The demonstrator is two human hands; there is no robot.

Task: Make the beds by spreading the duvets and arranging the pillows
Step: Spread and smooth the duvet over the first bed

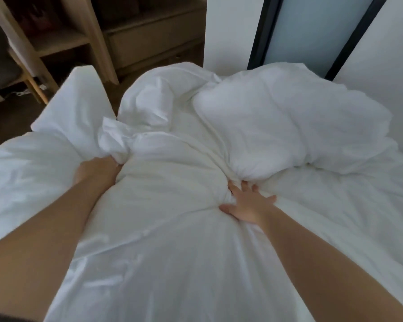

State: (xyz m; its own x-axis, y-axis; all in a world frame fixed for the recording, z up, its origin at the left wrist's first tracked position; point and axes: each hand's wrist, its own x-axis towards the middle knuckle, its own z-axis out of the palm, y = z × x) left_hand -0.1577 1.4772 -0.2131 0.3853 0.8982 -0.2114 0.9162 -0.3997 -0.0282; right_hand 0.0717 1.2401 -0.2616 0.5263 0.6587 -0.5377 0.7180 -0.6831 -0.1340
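Between my hands the duvet (172, 217) lies bunched, its bulk heaped beyond them toward the wall (389, 66); my left hand (96, 170) clutches a fold, while my right hand (249, 205), nearer the heap, presses spread-fingered.

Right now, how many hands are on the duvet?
2. The left hand grips a bunch of the duvet on the left; the right hand presses, fingers spread, into a fold near the middle.
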